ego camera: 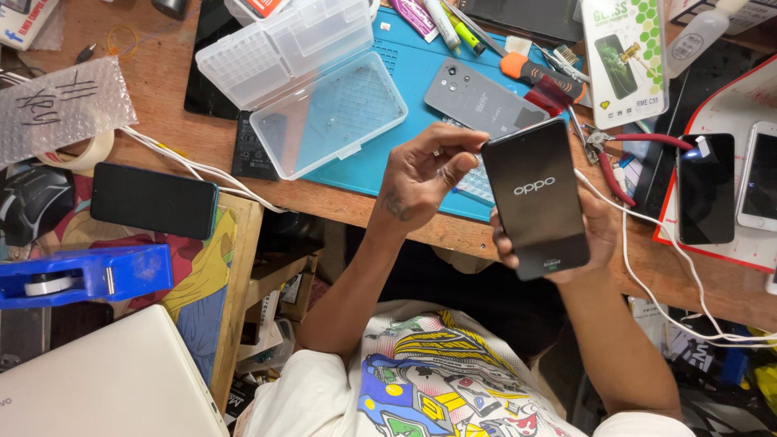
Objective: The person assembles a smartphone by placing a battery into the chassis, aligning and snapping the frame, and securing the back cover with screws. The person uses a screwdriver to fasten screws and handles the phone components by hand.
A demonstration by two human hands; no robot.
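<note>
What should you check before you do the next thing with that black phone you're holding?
1. Phone held firmly: ok, the right hand cups it from behind.
2. Screen lit: ok, it glows with white lettering.
3. Left hand placed: ok, fingertips touch the phone's top left corner.
4. Cable attached to the phone: cannot tell; a white cable runs behind it.
5. Spot to lay it down: not ok, the blue mat holds a grey back cover and an open clear box.
</note>
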